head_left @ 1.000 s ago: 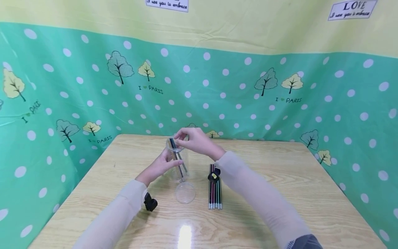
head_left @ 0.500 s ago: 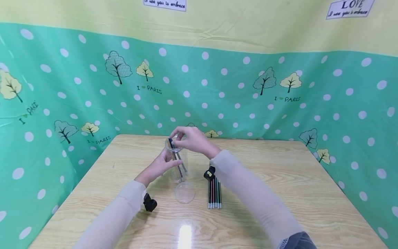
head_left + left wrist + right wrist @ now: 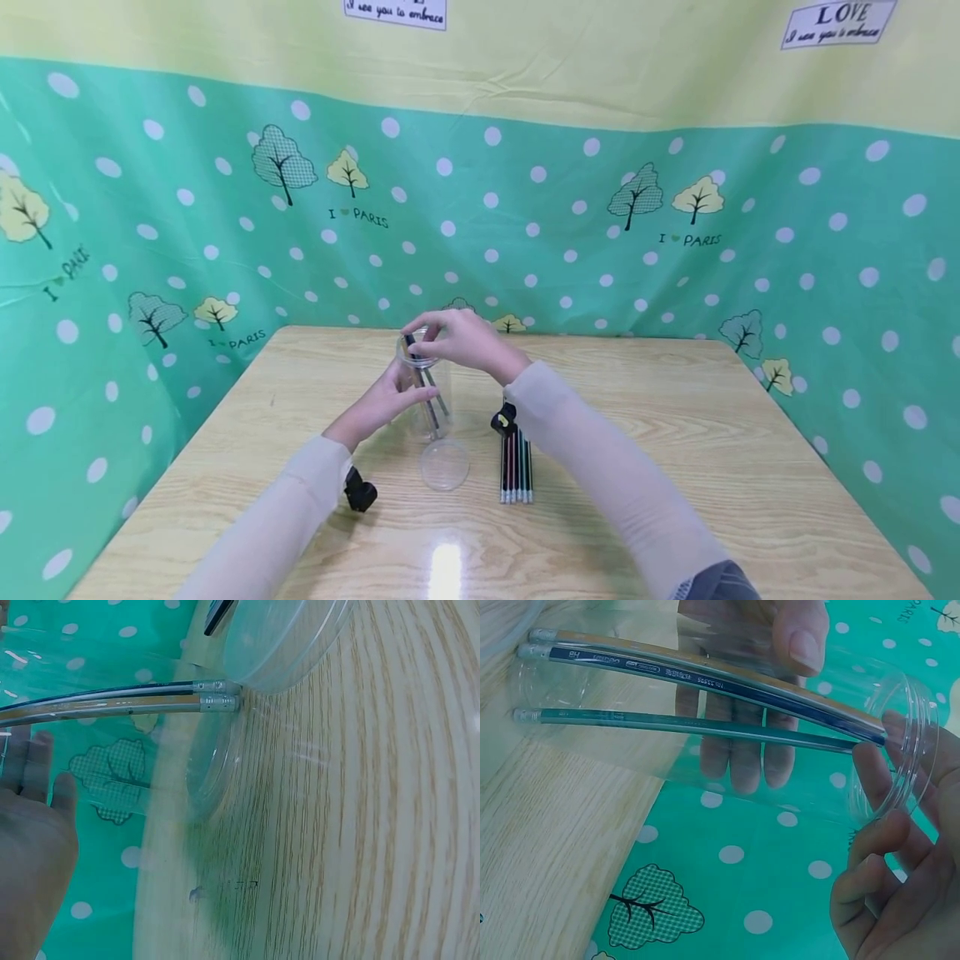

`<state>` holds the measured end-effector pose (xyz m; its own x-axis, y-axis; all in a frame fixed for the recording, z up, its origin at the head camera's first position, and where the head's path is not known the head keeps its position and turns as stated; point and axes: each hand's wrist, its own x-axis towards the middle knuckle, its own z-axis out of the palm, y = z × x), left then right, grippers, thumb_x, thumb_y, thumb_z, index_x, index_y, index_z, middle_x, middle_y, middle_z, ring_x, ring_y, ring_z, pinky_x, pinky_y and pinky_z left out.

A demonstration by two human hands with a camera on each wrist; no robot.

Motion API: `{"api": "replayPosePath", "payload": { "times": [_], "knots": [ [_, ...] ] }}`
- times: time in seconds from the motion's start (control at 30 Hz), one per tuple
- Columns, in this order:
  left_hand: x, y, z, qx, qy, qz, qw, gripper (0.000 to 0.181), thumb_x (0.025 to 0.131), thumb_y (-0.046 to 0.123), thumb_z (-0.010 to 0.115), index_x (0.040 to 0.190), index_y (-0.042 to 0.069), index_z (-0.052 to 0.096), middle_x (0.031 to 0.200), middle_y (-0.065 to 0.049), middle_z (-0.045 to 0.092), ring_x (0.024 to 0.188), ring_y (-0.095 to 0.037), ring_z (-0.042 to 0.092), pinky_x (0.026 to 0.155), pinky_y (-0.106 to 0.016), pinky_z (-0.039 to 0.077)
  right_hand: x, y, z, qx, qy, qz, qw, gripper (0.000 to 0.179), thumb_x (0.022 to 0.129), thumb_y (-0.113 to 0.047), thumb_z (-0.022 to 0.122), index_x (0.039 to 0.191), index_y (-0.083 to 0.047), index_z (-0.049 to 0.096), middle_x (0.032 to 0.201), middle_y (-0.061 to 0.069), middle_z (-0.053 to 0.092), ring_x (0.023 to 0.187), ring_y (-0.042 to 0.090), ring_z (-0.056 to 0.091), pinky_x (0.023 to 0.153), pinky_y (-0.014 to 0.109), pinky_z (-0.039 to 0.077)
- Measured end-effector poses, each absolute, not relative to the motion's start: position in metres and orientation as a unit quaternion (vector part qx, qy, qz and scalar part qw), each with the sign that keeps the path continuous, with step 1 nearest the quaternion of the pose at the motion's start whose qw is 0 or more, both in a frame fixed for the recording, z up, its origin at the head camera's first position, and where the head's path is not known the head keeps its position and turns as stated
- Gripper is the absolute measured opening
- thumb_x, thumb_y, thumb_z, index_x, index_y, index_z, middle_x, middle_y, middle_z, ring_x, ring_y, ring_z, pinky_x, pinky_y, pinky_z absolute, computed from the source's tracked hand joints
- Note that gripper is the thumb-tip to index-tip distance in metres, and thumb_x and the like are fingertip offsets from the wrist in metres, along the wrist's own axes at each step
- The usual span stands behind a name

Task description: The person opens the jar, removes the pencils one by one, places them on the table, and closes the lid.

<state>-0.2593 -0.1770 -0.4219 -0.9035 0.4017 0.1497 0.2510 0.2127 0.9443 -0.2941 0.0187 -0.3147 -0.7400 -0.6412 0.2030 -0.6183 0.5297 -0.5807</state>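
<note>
A clear plastic jar (image 3: 446,423) leans slightly on the table, and my left hand (image 3: 378,407) grips its side, thumb in front and fingers behind. Inside it in the right wrist view are a gold pencil (image 3: 697,662), a dark blue pencil (image 3: 652,670) and a green pencil (image 3: 697,727), eraser ends toward the jar's bottom. At the jar's open mouth, my right hand (image 3: 474,340) reaches in with thumb and fingers and pinches the upper end of the green pencil. A clear round lid (image 3: 444,465) lies in front of the jar.
A row of several pencils (image 3: 516,477) lies to the right of the lid, partly hidden under the right wrist's black camera (image 3: 503,418). Another black camera (image 3: 360,492) sits on the left wrist. A patterned green and yellow cloth (image 3: 495,167) hangs behind the wooden table (image 3: 637,417).
My right hand has shifted a little left over the jar's mouth, its fingers now lower at the pencil ends. The left hand keeps its grip on the jar.
</note>
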Motion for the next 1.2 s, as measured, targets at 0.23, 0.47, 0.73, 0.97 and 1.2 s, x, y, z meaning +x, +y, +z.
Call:
{"api": "replayPosePath", "payload": {
  "times": [0.23,0.47,0.73,0.97,1.2],
  "knots": [
    [-0.261,-0.1774,-0.4231,0.215,0.771,0.596,0.067,0.081,0.098,0.03,0.067,0.157,0.045,0.015,0.162,0.001,0.026,0.149,-0.034,0.019,0.111,-0.072,0.016,-0.2919,0.0191,-0.3145,-0.356,0.873,-0.332,0.009,0.027,0.094,-0.034,0.073,0.119,-0.025,0.072,0.086,-0.011,0.068,0.078,0.012,0.064,0.066,0.029,0.051],
    [-0.264,-0.1762,-0.4232,0.257,0.747,0.61,0.063,0.085,0.1,0.018,0.064,0.158,0.046,0.009,0.165,0.007,0.017,0.151,-0.028,0.014,0.114,-0.067,0.015,-0.2907,0.0185,-0.3145,-0.354,0.869,-0.344,0.002,0.022,0.092,-0.035,0.075,0.11,-0.023,0.068,0.086,-0.011,0.068,0.085,0.013,0.066,0.07,0.029,0.052],
    [-0.2615,-0.1768,-0.4222,0.237,0.754,0.609,0.065,0.086,0.099,0.022,0.067,0.159,0.045,0.009,0.165,0.003,0.019,0.15,-0.031,0.015,0.114,-0.067,0.015,-0.2904,0.0171,-0.3149,-0.351,0.863,-0.362,0.011,0.021,0.091,-0.032,0.076,0.107,-0.021,0.067,0.088,-0.009,0.069,0.086,0.008,0.065,0.075,0.029,0.053],
    [-0.26,-0.1772,-0.4231,0.229,0.758,0.607,0.065,0.086,0.099,0.025,0.066,0.159,0.044,0.008,0.165,0.001,0.019,0.15,-0.035,0.014,0.112,-0.07,0.014,-0.2892,0.0157,-0.3162,-0.344,0.857,-0.384,0.024,0.017,0.093,-0.027,0.075,0.105,-0.02,0.066,0.09,-0.007,0.069,0.086,0.01,0.065,0.075,0.029,0.054],
    [-0.2613,-0.177,-0.425,0.241,0.749,0.613,0.064,0.088,0.099,0.021,0.066,0.158,0.047,0.006,0.165,0.003,0.018,0.151,-0.032,0.013,0.114,-0.068,0.014,-0.2889,0.014,-0.3195,-0.329,0.85,-0.409,0.039,0.015,0.095,-0.02,0.073,0.108,-0.016,0.066,0.093,-0.004,0.068,0.084,0.012,0.065,0.072,0.027,0.054]
  ]
}}
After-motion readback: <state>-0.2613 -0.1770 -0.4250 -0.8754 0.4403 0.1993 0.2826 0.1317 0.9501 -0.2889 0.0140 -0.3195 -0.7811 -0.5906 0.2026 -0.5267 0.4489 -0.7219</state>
